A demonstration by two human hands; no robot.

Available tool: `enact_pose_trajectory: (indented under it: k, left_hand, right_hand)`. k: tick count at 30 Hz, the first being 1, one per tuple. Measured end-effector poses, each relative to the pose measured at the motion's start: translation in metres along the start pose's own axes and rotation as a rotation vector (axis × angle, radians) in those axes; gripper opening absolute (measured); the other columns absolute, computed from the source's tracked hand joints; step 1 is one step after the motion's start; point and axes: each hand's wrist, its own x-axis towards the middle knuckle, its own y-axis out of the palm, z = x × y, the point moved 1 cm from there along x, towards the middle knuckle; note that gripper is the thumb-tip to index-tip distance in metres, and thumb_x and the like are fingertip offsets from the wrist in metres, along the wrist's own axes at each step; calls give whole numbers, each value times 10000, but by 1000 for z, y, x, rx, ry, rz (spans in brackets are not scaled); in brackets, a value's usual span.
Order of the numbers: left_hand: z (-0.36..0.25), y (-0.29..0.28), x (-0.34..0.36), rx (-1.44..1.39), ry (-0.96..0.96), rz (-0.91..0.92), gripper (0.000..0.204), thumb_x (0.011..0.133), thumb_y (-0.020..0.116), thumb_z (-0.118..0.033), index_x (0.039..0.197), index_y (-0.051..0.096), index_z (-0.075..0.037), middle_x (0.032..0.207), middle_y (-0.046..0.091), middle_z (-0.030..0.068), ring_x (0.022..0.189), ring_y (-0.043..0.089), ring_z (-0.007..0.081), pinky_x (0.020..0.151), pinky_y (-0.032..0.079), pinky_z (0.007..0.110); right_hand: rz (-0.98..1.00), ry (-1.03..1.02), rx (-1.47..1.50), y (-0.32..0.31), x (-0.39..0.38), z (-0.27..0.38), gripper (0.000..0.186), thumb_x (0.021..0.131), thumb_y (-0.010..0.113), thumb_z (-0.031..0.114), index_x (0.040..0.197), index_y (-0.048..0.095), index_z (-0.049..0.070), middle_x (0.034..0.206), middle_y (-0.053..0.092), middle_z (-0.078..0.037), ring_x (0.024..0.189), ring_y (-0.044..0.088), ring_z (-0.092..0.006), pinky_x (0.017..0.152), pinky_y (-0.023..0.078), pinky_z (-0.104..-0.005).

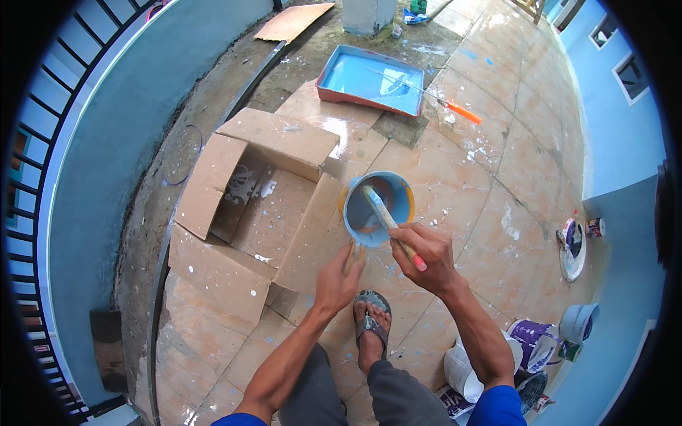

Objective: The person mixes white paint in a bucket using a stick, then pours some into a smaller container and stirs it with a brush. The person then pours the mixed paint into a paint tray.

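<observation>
My right hand [428, 257] is closed round a paint-smeared wooden stick [380, 207] with a pinkish-red end. The stick leans down into a round bucket [408, 201], whose rim is coated in light blue paint with yellow showing on the side. Inside, the stick's lower end sits against the greyish bottom, and its tip is hard to make out. My left hand [335, 281] is at the bucket's near-left side, its fingers closed around a small yellowish piece that I cannot make out. The bucket stands on the tiles in front of my sandalled foot [371, 323].
An open cardboard box [298, 231] lies left of the bucket. Beyond stands a paint tray [341, 96] holding blue paint, with an orange-handled tool [463, 111] across its edge. Several paint containers [533, 337] sit by the right wall. A low blue wall [142, 142] curves along the left.
</observation>
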Motion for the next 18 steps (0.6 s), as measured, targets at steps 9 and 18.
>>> enact_pose_trajectory:
  k: [9, 18]
  left_hand:
    - [-4, -5, 25, -282, -144, 87, 347, 1011, 662, -145, 1295, 630, 53, 828, 620, 6, 701, 556, 84, 611, 454, 276]
    - [-21, -3, 44, -352, -218, 123, 286, 1019, 650, -140, 1244, 643, 37, 798, 584, -30, 671, 513, 47, 574, 418, 252]
  right_hand:
    - [-227, 43, 71, 3, 8, -13, 200, 834, 772, -40, 1025, 739, 8, 951, 765, -175, 817, 763, -305, 707, 590, -355]
    - [-242, -30, 52, 4, 9, -19, 214, 824, 774, -63, 1029, 734, -18, 1008, 767, -199, 848, 772, -312, 721, 598, -363]
